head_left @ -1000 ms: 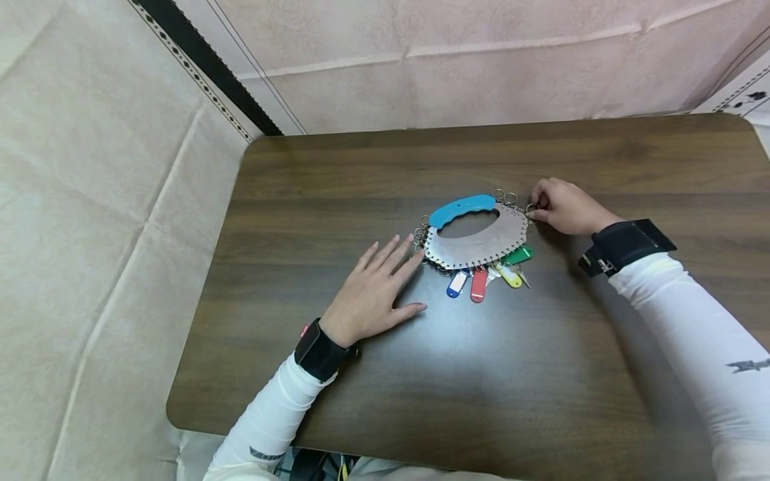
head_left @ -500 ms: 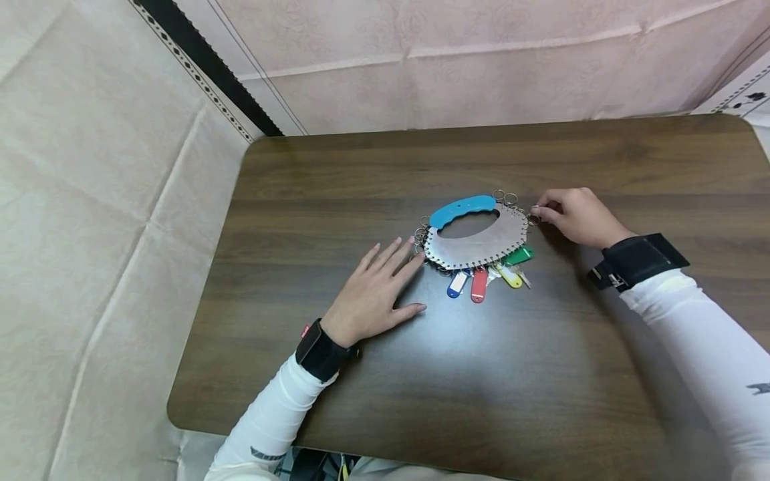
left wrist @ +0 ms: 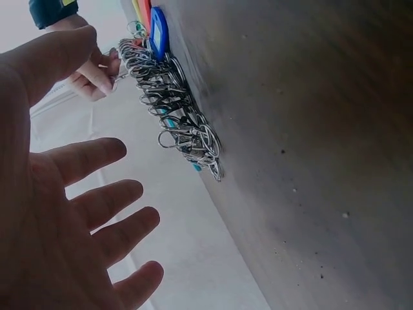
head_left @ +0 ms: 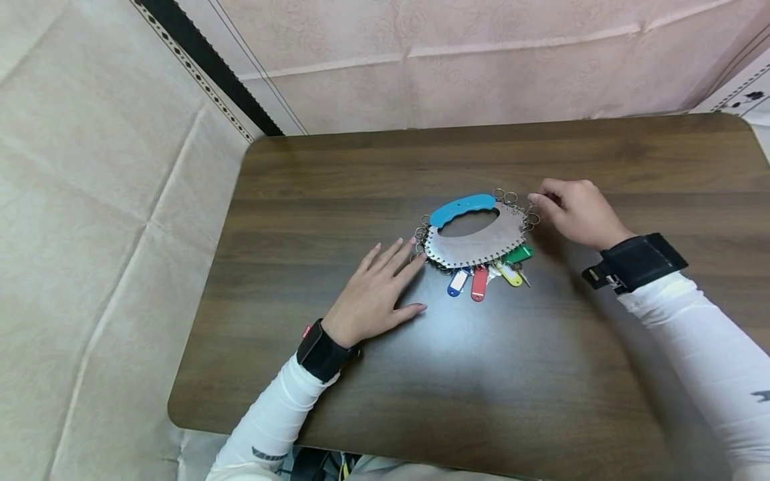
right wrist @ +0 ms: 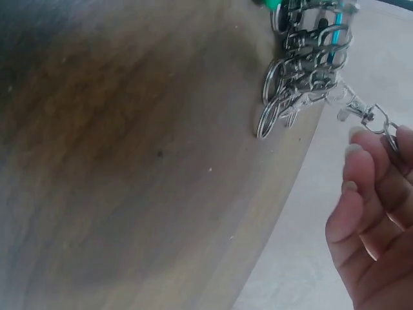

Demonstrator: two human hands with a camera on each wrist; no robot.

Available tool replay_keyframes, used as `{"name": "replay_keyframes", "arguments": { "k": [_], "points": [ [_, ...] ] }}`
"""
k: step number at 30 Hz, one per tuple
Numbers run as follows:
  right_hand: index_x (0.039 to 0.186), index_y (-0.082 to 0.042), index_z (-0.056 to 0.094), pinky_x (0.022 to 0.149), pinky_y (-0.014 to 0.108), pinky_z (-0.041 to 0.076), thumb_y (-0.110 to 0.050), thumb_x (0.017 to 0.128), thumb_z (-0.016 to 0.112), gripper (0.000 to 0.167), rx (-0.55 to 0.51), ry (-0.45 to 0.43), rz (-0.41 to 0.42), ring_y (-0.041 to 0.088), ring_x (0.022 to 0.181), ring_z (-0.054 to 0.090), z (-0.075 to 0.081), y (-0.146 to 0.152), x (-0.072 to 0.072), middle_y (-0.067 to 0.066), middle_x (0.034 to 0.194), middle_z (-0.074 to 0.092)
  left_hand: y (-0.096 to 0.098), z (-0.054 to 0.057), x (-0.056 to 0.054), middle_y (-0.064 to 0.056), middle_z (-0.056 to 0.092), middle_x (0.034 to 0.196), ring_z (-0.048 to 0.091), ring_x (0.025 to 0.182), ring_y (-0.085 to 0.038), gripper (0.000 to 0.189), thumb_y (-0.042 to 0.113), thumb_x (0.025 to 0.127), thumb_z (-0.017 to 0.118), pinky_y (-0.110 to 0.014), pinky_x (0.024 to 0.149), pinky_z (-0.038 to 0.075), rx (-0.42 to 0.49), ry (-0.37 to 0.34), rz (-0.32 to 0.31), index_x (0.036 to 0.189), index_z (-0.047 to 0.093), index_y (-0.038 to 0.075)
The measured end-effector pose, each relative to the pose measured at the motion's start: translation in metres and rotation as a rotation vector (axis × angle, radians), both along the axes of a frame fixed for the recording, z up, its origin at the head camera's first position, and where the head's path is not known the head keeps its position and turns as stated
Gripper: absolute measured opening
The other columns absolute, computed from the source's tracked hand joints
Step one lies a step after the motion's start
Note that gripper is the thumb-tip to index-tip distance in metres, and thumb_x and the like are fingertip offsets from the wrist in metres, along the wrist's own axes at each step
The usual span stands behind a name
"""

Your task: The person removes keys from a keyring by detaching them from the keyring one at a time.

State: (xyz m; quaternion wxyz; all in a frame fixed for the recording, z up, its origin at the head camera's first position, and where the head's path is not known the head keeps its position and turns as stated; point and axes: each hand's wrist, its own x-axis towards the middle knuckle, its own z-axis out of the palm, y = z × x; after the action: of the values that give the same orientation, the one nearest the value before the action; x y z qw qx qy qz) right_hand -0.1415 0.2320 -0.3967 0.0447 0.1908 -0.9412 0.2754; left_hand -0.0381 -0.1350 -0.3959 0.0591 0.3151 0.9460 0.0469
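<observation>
A grey key holder plate [head_left: 481, 244] with a blue handle [head_left: 462, 208] lies on the table. Snap hooks and rings [left wrist: 161, 97] line its edge. Along the near side hang key tags: blue [head_left: 458, 283], red [head_left: 478, 284], yellow [head_left: 512, 275] and green [head_left: 519, 254]. At the holder's right end, my right hand [head_left: 574, 210] pinches a metal ring [right wrist: 392, 141], which leads to a snap hook [right wrist: 356, 110] stretched out from the edge. My left hand [head_left: 375, 294] has its fingers spread, fingertips right at the holder's left rings.
The brown wooden table [head_left: 289, 200] reaches well past the holder on all sides. Behind it hangs a pale pink cloth [head_left: 511, 73], and another pale cloth [head_left: 108, 267] covers the left side. Each wrist wears a black band [head_left: 644, 260].
My right hand shifts right, then rises slightly at the holder's right end, keeping its pinch on the ring there. The left hand stays in place.
</observation>
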Motion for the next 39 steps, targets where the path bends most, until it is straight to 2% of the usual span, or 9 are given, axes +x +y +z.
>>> {"name": "replay_keyframes", "arguments": {
  "k": [6, 11, 15, 19, 30, 36, 39],
  "points": [
    [0.086, -0.007, 0.066, 0.052, 0.028, 0.029, -0.020, 0.103, 0.061, 0.022, 0.001, 0.068, -0.038, 0.012, 0.053, 0.039, 0.000, -0.006, 0.004, 0.003, 0.060, 0.050, 0.001, 0.001, 0.001, -0.006, 0.022, 0.169, 0.021, 0.157, -0.025, 0.081, 0.066, 0.096, 0.054, -0.052, 0.127, 0.016, 0.013, 0.000, -0.010, 0.160, 0.029, 0.022],
    [0.089, -0.005, 0.070, 0.054, 0.025, 0.028, -0.017, 0.102, 0.062, 0.019, -0.053, 0.140, -0.075, 0.013, 0.057, 0.039, 0.002, -0.006, 0.004, 0.006, 0.064, 0.055, 0.002, 0.002, 0.003, -0.006, 0.026, 0.168, 0.021, 0.157, -0.025, 0.081, 0.065, 0.095, 0.055, -0.052, 0.128, 0.016, 0.016, 0.000, -0.009, 0.160, 0.032, 0.022],
    [0.095, -0.002, 0.073, 0.057, 0.020, 0.030, -0.015, 0.101, 0.062, 0.018, -0.129, 0.180, -0.100, 0.007, 0.060, 0.041, 0.009, -0.009, 0.005, 0.010, 0.071, 0.064, 0.004, 0.004, 0.004, -0.005, 0.028, 0.167, 0.021, 0.157, -0.024, 0.080, 0.064, 0.095, 0.056, -0.052, 0.128, 0.016, 0.029, 0.004, -0.013, 0.159, 0.032, 0.022],
    [0.095, 0.000, 0.072, 0.059, 0.017, 0.031, -0.013, 0.102, 0.061, 0.019, -0.205, 0.226, -0.110, 0.001, 0.060, 0.041, 0.021, -0.014, 0.006, 0.011, 0.070, 0.061, 0.005, 0.005, 0.005, -0.005, 0.029, 0.167, 0.023, 0.157, -0.024, 0.080, 0.064, 0.095, 0.057, -0.052, 0.127, 0.018, 0.030, 0.022, -0.017, 0.159, 0.033, 0.022],
    [0.092, 0.001, 0.071, 0.060, 0.018, 0.029, -0.009, 0.100, 0.064, 0.015, -0.248, 0.349, -0.021, -0.002, 0.063, 0.037, 0.058, -0.035, 0.013, 0.006, 0.068, 0.056, 0.008, 0.008, 0.007, -0.006, 0.030, 0.167, 0.023, 0.157, -0.025, 0.082, 0.064, 0.095, 0.058, -0.052, 0.128, 0.016, 0.048, 0.008, -0.020, 0.160, 0.031, 0.022],
    [0.094, 0.000, 0.073, 0.061, 0.020, 0.028, -0.006, 0.098, 0.066, 0.010, -0.254, 0.374, 0.030, 0.000, 0.064, 0.037, 0.076, -0.047, 0.022, 0.007, 0.072, 0.059, 0.009, 0.011, 0.009, -0.005, 0.029, 0.167, 0.024, 0.157, -0.024, 0.082, 0.064, 0.094, 0.059, -0.053, 0.126, 0.019, 0.057, 0.030, -0.028, 0.159, 0.033, 0.022],
    [0.096, 0.001, 0.073, 0.061, 0.021, 0.027, -0.005, 0.097, 0.066, 0.009, -0.250, 0.377, 0.055, 0.002, 0.065, 0.037, 0.084, -0.053, 0.027, 0.008, 0.074, 0.061, 0.010, 0.014, 0.010, -0.004, 0.027, 0.168, 0.023, 0.157, -0.024, 0.083, 0.064, 0.094, 0.060, -0.052, 0.127, 0.017, 0.058, 0.029, -0.022, 0.159, 0.033, 0.021]
  ]
}}
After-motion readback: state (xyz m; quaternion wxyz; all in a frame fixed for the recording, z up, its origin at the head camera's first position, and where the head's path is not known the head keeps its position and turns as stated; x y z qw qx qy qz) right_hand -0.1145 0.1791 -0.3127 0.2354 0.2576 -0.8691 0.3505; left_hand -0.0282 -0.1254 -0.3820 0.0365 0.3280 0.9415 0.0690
